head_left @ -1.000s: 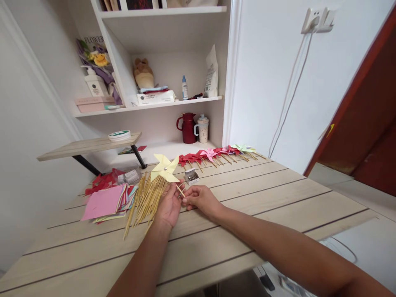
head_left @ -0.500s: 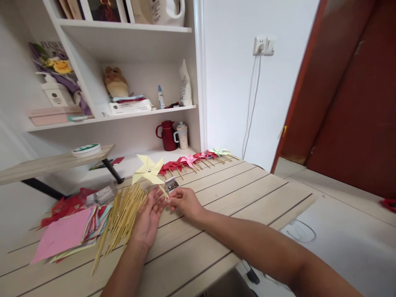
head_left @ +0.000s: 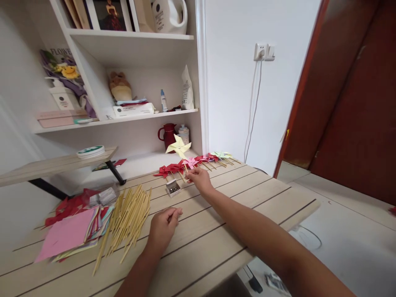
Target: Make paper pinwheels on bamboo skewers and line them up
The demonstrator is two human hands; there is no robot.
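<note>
A: Holding the yellow pinwheel (head_left: 178, 146) by its thin stick, I pinch it in my right hand (head_left: 199, 180), above the row of pinwheels (head_left: 198, 161) at the far side of the table (head_left: 235, 198).

B: Is it heavy?

A: No, I think very light. The paper bends easily, so I take only the stick. My left hand (head_left: 163, 226) rests loosely curled on the table, holding nothing, beside the sticks (head_left: 128, 220).

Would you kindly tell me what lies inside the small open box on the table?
The small box holds a dark, glinting mass, probably metal pins; single pieces are too small to tell, and its bottom is covered.
</note>
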